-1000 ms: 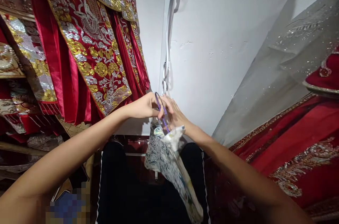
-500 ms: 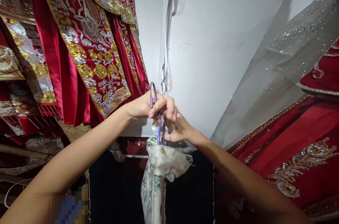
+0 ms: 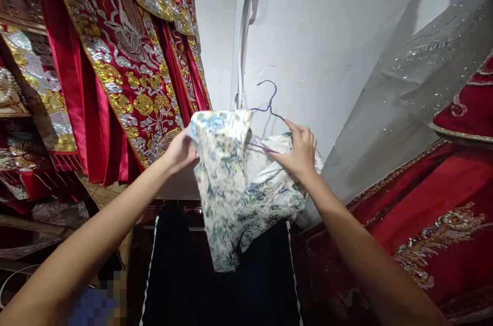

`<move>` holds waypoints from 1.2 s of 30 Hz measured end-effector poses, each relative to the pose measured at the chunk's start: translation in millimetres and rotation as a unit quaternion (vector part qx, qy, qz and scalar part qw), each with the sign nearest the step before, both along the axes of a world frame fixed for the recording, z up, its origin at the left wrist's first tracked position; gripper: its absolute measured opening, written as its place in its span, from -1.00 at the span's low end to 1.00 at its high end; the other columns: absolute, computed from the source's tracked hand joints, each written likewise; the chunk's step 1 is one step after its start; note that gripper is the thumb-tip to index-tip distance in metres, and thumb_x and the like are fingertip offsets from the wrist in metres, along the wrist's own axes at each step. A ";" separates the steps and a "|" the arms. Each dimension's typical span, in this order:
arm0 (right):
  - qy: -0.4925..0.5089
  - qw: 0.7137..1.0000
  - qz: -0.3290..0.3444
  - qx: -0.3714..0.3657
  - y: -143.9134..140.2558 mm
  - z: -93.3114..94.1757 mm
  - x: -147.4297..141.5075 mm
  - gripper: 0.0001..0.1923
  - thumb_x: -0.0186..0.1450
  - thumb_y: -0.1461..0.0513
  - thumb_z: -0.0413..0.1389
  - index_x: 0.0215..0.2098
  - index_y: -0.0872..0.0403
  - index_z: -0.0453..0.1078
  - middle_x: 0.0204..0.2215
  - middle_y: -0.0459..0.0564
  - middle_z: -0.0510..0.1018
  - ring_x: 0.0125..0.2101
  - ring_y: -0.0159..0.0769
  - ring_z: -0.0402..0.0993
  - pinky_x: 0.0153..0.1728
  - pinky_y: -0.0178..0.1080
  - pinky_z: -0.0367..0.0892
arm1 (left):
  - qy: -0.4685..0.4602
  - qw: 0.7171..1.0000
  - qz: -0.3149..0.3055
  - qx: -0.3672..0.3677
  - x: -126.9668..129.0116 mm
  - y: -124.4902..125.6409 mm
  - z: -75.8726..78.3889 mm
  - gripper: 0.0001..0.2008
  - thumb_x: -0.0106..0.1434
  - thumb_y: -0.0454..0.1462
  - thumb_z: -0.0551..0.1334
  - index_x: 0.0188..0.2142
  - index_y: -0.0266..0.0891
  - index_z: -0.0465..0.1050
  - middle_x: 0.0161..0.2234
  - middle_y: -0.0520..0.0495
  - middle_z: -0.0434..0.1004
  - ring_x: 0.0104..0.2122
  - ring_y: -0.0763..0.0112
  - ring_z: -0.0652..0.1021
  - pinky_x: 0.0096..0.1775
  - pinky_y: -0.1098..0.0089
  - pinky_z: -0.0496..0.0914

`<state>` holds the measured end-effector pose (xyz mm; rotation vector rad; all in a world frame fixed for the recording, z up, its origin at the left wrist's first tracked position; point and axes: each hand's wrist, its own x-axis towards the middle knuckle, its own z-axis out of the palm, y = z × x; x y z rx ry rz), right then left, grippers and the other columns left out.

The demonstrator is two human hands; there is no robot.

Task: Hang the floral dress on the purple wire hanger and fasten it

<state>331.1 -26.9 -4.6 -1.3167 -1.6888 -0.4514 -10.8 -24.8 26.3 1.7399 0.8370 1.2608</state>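
Note:
A white garment with a blue, green and yellow floral print point(image 3: 227, 177) hangs spread in front of me. Through its neckline runs a purple wire hanger point(image 3: 270, 105), its hook pointing up. My left hand point(image 3: 181, 151) is closed on the garment's left shoulder edge, some fingers hidden behind the cloth. My right hand point(image 3: 300, 151) grips the right side of the hanger, thumb on the lower bar and fingers at the sloping arm. The garment's right part sags below that hand, and the hanger's left end is hidden inside the cloth.
Red costumes with gold and silver embroidery point(image 3: 131, 69) hang on the left. On the right are red beaded garments point(image 3: 423, 213) and a sheer sparkly cover point(image 3: 408, 79). A white wall point(image 3: 308, 23) with a hanging grey strap point(image 3: 243, 33) stands ahead.
My hands have moved apart, the left one from the hanger to the garment's shoulder. The garment has turned from edge-on to broadside and risen, and the hanger now faces me flat.

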 end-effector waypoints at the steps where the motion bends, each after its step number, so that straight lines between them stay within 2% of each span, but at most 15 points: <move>1: 0.003 1.000 -0.015 -0.007 1.3 6.2 -1.4 0.00 0.09 -0.20 0.27 0.38 -0.07 0.08 0.06 0.23 0.28 0.10 0.30 0.22 0.08 0.28 0.16 | -0.033 0.998 -0.014 -0.050 -5.4 2.7 -14.9 -0.23 0.27 0.32 -0.10 -0.09 -0.26 0.51 -0.18 -0.30 0.65 -0.10 0.06 0.63 -0.11 0.07 0.53; 2: 0.000 1.000 -0.018 -0.012 2.7 11.6 -5.1 0.00 0.09 -0.21 0.27 0.37 -0.06 0.10 0.06 0.23 0.28 0.09 0.30 0.22 0.08 0.29 0.15 | -0.071 0.992 -0.025 -0.099 -8.5 4.1 -31.2 -0.17 0.24 0.36 -0.13 -0.07 -0.26 0.50 -0.18 -0.31 0.65 -0.07 0.04 0.62 -0.08 0.06 0.53; 4: -0.016 1.000 -0.003 -0.012 5.1 19.8 -17.5 0.01 0.07 -0.22 0.29 0.36 -0.05 0.13 0.06 0.24 0.28 0.09 0.31 0.21 0.09 0.30 0.13 | -0.118 0.981 0.003 -0.152 -7.8 3.1 -65.6 -0.20 0.20 0.36 0.00 -0.03 -0.26 0.49 -0.12 -0.29 0.65 0.02 0.02 0.58 0.01 0.06 0.48; 7: -0.044 0.998 0.042 -0.008 2.3 25.0 -41.0 0.03 0.07 -0.18 0.31 0.38 -0.07 0.09 0.12 0.23 0.25 0.15 0.34 0.15 0.14 0.34 0.07 | -0.125 0.975 0.101 -0.153 6.3 -6.8 -115.3 -0.40 0.08 0.12 0.38 -0.02 -0.22 0.49 0.02 -0.21 0.60 0.18 0.03 0.47 0.19 0.11 0.33; 9: -0.055 0.995 0.085 -0.010 -7.6 23.2 -54.3 0.03 0.09 -0.12 0.32 0.41 -0.09 0.03 0.20 0.20 0.20 0.21 0.34 0.10 0.20 0.36 0.01 | -0.131 0.970 0.130 -0.157 19.8 -17.3 -143.5 -0.43 0.00 -0.05 0.48 -0.02 -0.19 0.50 0.09 -0.18 0.56 0.22 0.06 0.43 0.26 0.16 0.26; 12: -0.047 0.976 0.209 -0.033 -36.2 9.9 -68.7 -0.10 0.20 0.03 0.25 0.42 -0.14 -0.02 0.31 0.09 0.14 0.28 0.21 0.08 0.28 0.27 0.04 | -0.178 0.956 0.130 -0.192 40.5 -35.4 -175.7 -0.42 0.05 -0.11 0.47 0.05 -0.18 0.46 0.18 -0.17 0.48 0.25 0.10 0.40 0.28 0.19 0.23; 15: 0.068 0.940 0.325 -0.074 -71.1 -21.4 -81.1 -0.26 0.27 0.11 0.16 0.37 -0.14 0.07 0.31 0.04 0.21 0.25 0.05 0.22 0.24 0.10 0.23 | -0.246 0.927 0.132 -0.250 56.2 -55.5 -196.1 -0.36 0.17 -0.03 0.39 0.19 -0.15 0.35 0.27 -0.19 0.37 0.29 0.12 0.34 0.28 0.17 0.24; 17: 0.203 0.919 0.320 -0.106 -89.6 -53.5 -89.7 -0.43 0.32 0.10 0.12 0.28 -0.09 0.21 0.20 0.08 0.37 0.15 0.00 0.37 0.14 0.02 0.36 | -0.262 0.903 0.162 -0.301 62.3 -69.5 -203.1 -0.30 0.18 0.04 0.37 0.24 -0.12 0.30 0.32 -0.20 0.28 0.33 0.09 0.27 0.30 0.15 0.22; 20: 0.377 0.874 0.242 -0.189 -104.0 -108.9 -103.5 -0.72 0.38 0.02 0.02 -0.10 -0.02 0.42 -0.26 0.05 0.57 -0.20 -0.08 0.54 -0.16 -0.06 0.48 | -0.265 0.887 0.181 -0.332 66.3 -88.1 -204.4 -0.26 0.15 0.08 0.38 0.26 -0.09 0.31 0.31 -0.20 0.29 0.35 0.06 0.23 0.31 0.14 0.19; 23: 0.382 0.834 0.257 -0.305 -106.5 -147.7 -117.5 -0.64 0.36 -0.05 0.06 -0.46 -0.01 0.33 -0.54 -0.06 0.45 -0.45 -0.18 0.44 -0.38 -0.15 0.38 | -0.294 0.898 0.144 -0.293 68.9 -100.9 -197.0 -0.28 0.17 0.05 0.37 0.26 -0.08 0.31 0.25 -0.18 0.39 0.30 0.08 0.33 0.28 0.18 0.26; 26: 0.372 0.817 0.302 -0.320 -107.0 -153.5 -126.1 -0.64 0.36 -0.05 0.06 -0.47 -0.02 0.28 -0.55 -0.10 0.41 -0.46 -0.22 0.40 -0.38 -0.20 0.32 | -0.301 0.905 0.140 -0.265 72.4 -109.8 -185.3 -0.30 0.18 0.00 0.38 0.25 -0.11 0.30 0.24 -0.18 0.40 0.26 0.09 0.39 0.25 0.21 0.31; 29: 0.355 0.833 0.297 -0.303 -111.2 -142.6 -123.8 -0.69 0.38 -0.02 0.05 -0.40 -0.03 0.33 -0.50 -0.09 0.43 -0.42 -0.21 0.42 -0.36 -0.21 0.31 | -0.267 0.925 0.136 -0.235 74.0 -116.4 -176.6 -0.35 0.18 -0.05 0.39 0.22 -0.11 0.32 0.25 -0.17 0.39 0.24 0.08 0.41 0.22 0.22 0.35; 31: 0.351 0.854 0.258 -0.286 -115.4 -138.4 -117.8 -0.70 0.38 -0.02 0.05 -0.39 -0.04 0.35 -0.49 -0.08 0.45 -0.42 -0.20 0.43 -0.36 -0.20 0.30 | -0.244 0.936 0.151 -0.205 71.7 -117.9 -177.0 -0.40 0.17 -0.06 0.39 0.17 -0.14 0.37 0.21 -0.18 0.44 0.22 0.06 0.43 0.19 0.22 0.38; 33: 0.369 0.873 0.204 -0.244 -119.4 -139.0 -110.9 -0.72 0.36 -0.01 0.07 -0.41 -0.04 0.35 -0.50 -0.08 0.46 -0.44 -0.18 0.42 -0.37 -0.18 0.30 | -0.228 0.935 0.205 -0.180 66.7 -117.0 -182.6 -0.45 0.16 -0.04 0.39 0.09 -0.19 0.43 0.13 -0.21 0.51 0.15 0.01 0.49 0.13 0.19 0.43; 36: 0.391 0.885 0.171 -0.183 -123.6 -141.9 -104.6 -0.72 0.36 0.01 0.06 -0.45 -0.05 0.31 -0.54 -0.09 0.40 -0.48 -0.19 0.35 -0.41 -0.17 0.27 | -0.173 0.915 0.345 -0.118 60.1 -116.1 -192.1 -0.44 0.19 -0.01 0.35 0.11 -0.20 0.37 0.09 -0.24 0.48 0.12 0.01 0.49 0.11 0.16 0.41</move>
